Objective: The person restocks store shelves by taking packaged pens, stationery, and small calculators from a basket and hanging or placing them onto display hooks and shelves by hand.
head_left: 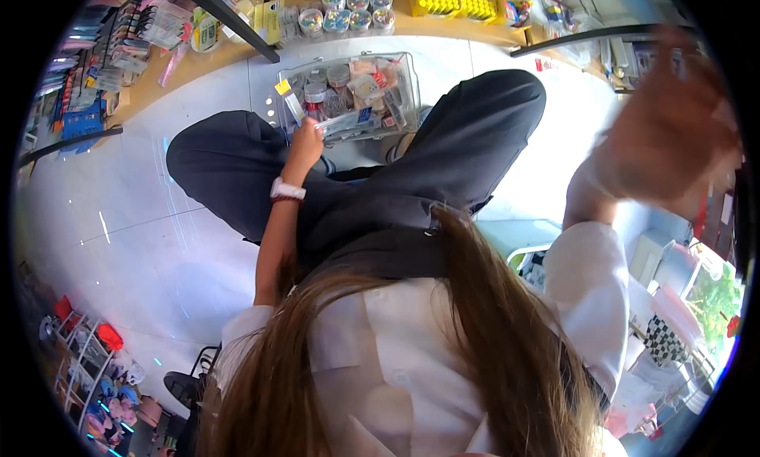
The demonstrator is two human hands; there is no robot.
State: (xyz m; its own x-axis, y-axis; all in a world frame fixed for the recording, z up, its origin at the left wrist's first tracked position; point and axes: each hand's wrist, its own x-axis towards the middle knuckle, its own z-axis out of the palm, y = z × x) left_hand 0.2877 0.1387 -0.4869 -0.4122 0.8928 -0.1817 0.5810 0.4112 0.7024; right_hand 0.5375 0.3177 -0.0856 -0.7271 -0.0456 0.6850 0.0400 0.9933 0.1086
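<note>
Between my knees on the floor stands a clear plastic bin [413,81] filled with small packaged items and round tubs. My left hand [307,142], with a white watch on its wrist, is closed at the bin's near left edge. Its fingers pinch a clear flat package [338,126] that lies over the bin's contents. A strip with a yellow tag [283,86] sticks up beside the fingers. My right hand [673,132] is raised close to the camera at the far right, blurred, and its fingers cannot be made out.
Shelves with round tubs of colourful bits [337,20] and yellow boxes [435,2] curve along the top. Packaged goods [165,21] hang at the upper left. A wire rack [83,350] stands at the lower left, a pale stool [514,239] at my right side.
</note>
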